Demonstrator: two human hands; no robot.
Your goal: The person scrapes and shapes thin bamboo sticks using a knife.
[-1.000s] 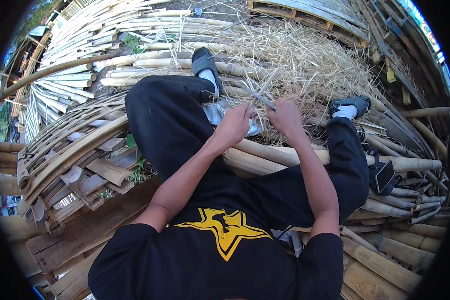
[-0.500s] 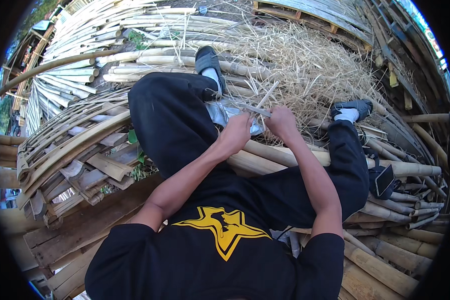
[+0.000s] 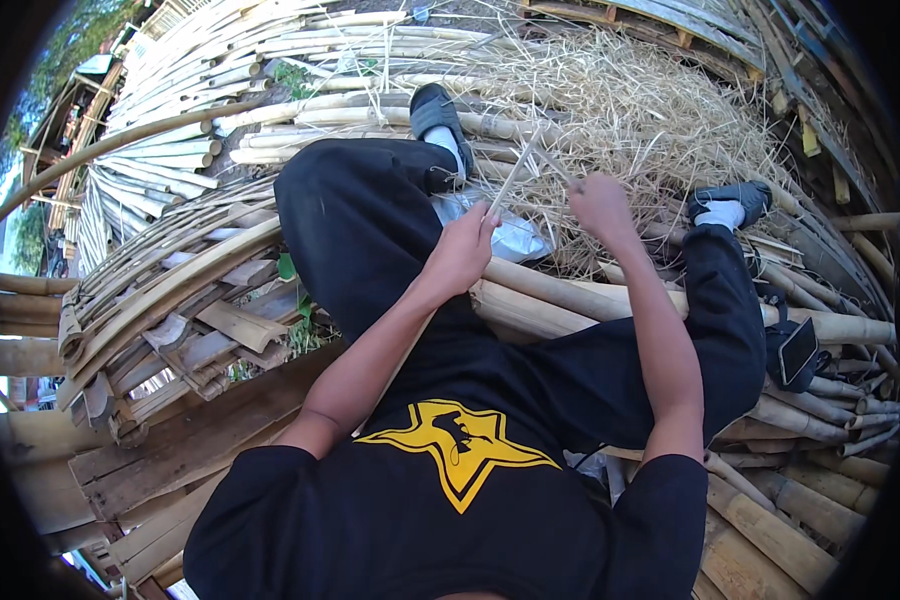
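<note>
Looking down over a black shirt (image 3: pixel 390 530) with a yellow star print (image 3: pixel 470 468), toward legs spread wide in dark trousers (image 3: pixel 370 205). Held in the left hand (image 3: pixel 460 248), out in front of the body, gripped by closed fingers: a thin, pale bamboo strip (image 3: pixel 511 182), slanting up and to the right out of the fist, with a pale length also showing beneath the left forearm (image 3: pixel 365 350), down to the shirt. Held in the right hand (image 3: pixel 602 210), gripped by curled fingers: a narrow, blurred, knife-like tool (image 3: pixel 555 165), pointing up and left toward the upper end of the strip. Touching there or just apart: impossible to tell. Below and between both hands, a crumpled silvery sheet (image 3: pixel 518 238). Farther ahead, a broad heap of straw-coloured shavings (image 3: pixel 660 115). Near the legs, thick bamboo poles (image 3: pixel 540 287); to the left, a stack of split bamboo (image 3: pixel 175 270).
</note>
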